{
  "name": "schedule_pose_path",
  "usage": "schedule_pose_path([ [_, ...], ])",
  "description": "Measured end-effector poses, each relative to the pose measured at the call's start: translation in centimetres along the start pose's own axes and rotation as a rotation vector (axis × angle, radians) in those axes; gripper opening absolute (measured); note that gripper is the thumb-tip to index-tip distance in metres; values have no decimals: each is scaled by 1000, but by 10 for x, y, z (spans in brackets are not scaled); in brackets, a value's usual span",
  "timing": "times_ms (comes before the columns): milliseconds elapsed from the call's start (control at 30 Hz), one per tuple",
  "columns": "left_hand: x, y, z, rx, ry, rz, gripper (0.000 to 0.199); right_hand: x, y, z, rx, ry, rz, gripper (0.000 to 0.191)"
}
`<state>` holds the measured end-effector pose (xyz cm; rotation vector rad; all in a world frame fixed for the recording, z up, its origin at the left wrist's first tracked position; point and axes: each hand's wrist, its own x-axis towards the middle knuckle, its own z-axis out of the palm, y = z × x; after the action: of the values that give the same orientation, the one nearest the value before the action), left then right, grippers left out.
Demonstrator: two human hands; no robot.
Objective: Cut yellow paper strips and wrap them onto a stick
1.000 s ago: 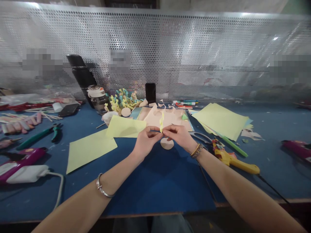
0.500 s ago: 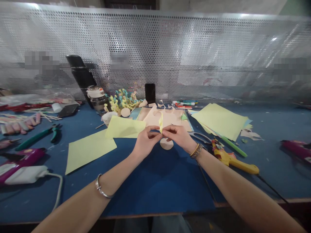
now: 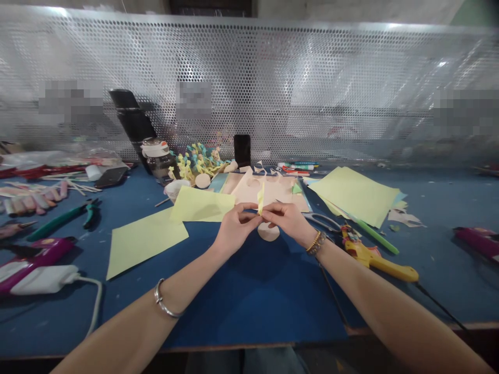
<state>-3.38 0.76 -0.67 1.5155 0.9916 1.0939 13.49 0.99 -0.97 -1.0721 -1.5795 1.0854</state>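
Between my fingertips stands a narrow strip of yellow paper (image 3: 261, 199), upright and slightly curled. My left hand (image 3: 235, 226) pinches its lower end from the left. From the right, my right hand (image 3: 287, 220) pinches the same end, the fingertips of both hands nearly meeting. Just below the hands a pale round paper disc (image 3: 268, 232) lies on the blue table, partly covered by my right fingers. Beyond the hands are cut sheets of cream paper (image 3: 244, 188) with round holes. Two yellow paper sheets (image 3: 146, 241) lie to the left of my left hand.
On the right are scissors (image 3: 325, 222), a yellow glue gun (image 3: 384, 264), a green pen-like stick (image 3: 376, 236) and stacked yellow paper (image 3: 354, 192). Pliers (image 3: 58, 223), a purple tool (image 3: 35, 259) and a white cable lie left. Behind stand a jar (image 3: 158, 161), small paper flowers (image 3: 198, 161) and a phone (image 3: 242, 150).
Both hands keep their pinch on the yellow strip, with barely any finger movement. The whole view has shifted very slightly.
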Motion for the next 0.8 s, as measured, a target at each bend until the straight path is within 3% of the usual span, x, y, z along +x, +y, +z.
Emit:
schedule_pose_path([
  [567, 1, -4, 0, -81, -12, -15, 41, 1, 0, -4, 0, 5, 19, 28],
  [800, -2, 1, 1, -17, -33, -30, 38, 0, -4, -3, 26, 11, 44, 24],
])
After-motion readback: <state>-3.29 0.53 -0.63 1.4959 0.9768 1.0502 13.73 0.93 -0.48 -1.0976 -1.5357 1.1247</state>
